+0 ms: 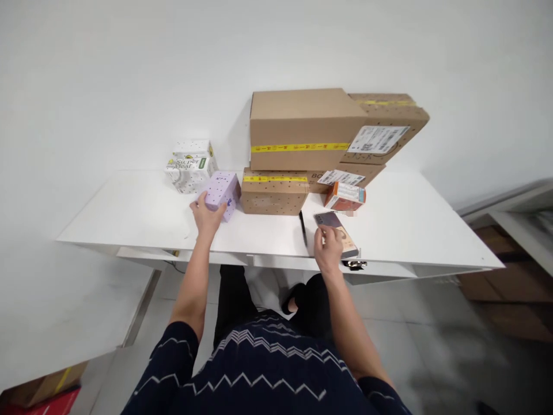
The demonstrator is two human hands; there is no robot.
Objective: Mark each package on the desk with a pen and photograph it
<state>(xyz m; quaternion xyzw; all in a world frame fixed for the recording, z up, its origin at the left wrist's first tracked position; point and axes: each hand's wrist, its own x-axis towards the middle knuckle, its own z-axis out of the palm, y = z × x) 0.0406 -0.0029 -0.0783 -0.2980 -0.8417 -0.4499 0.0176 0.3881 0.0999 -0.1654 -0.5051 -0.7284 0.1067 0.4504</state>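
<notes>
My left hand (208, 216) is wrapped round the near side of a lilac box (222, 187) with dark dots, thumb on one side and fingers on the other. The box stands on the white table (254, 233), beside two white dotted boxes, the front one (188, 173) printed "Super Meal". My right hand (329, 245) has its fingers curled together at the left edge of a smartphone (339, 230) with a dark and tan back. Whether anything is in those fingers is hidden. A thin black pen-like stick (303, 229) lies just left of this hand.
A large brown carton (298, 129) with yellow tape sits on a smaller dotted carton (274, 199) against the wall. More labelled cartons (389, 132) stand to the right. An orange and white box (345, 197) is before them. A dark shiny item (355, 265) is at the front edge.
</notes>
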